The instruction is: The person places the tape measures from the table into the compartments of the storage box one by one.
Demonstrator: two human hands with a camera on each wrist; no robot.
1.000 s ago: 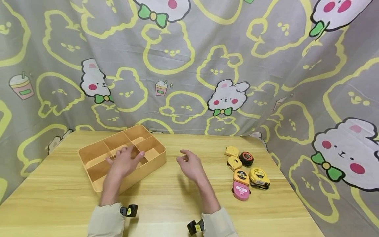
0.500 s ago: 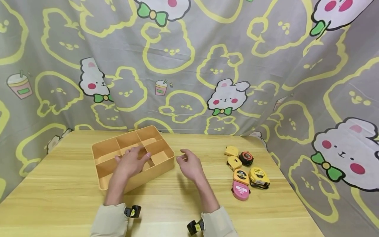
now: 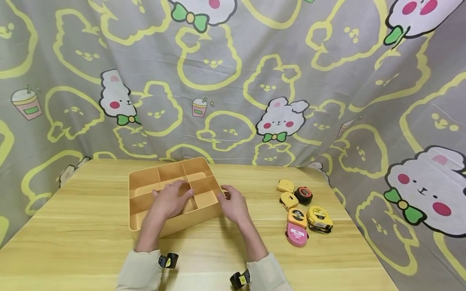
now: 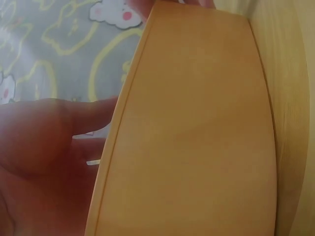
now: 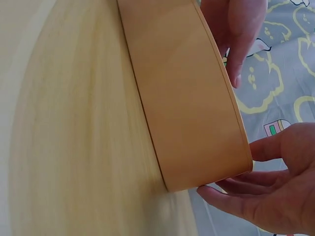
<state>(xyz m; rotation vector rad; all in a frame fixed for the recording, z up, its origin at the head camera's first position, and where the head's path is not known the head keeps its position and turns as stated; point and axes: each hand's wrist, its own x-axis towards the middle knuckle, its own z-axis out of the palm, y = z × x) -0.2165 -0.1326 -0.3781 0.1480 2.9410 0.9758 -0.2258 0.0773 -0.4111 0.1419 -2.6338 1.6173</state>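
Observation:
The tan divided box (image 3: 182, 222) sits slightly angled on the table, left of centre in the head view. Over its near wall lies my left hand (image 3: 170, 202), gripping it with the fingers inside; in the left wrist view that hand (image 4: 44, 147) is behind the rim of the box (image 4: 197, 118) and its fingertips are partly hidden. My right hand (image 3: 234, 205) holds the box's right near corner. The right wrist view shows the right hand's (image 5: 280, 182) thumb and fingers on either side of the corner of the box (image 5: 192, 98).
To the right on the wooden table (image 3: 327, 266) lie several tape measures: a pink one (image 3: 296, 235), an orange one (image 3: 297, 217), a black and red one (image 3: 303, 195) and yellow ones, the largest (image 3: 318, 218) at the right. A patterned curtain (image 3: 225, 52) hangs behind the table.
The box has slid to the right with my left hand, turning slightly, and its right end now meets my right hand. My right hand has barely moved, and the tape measures lie as before.

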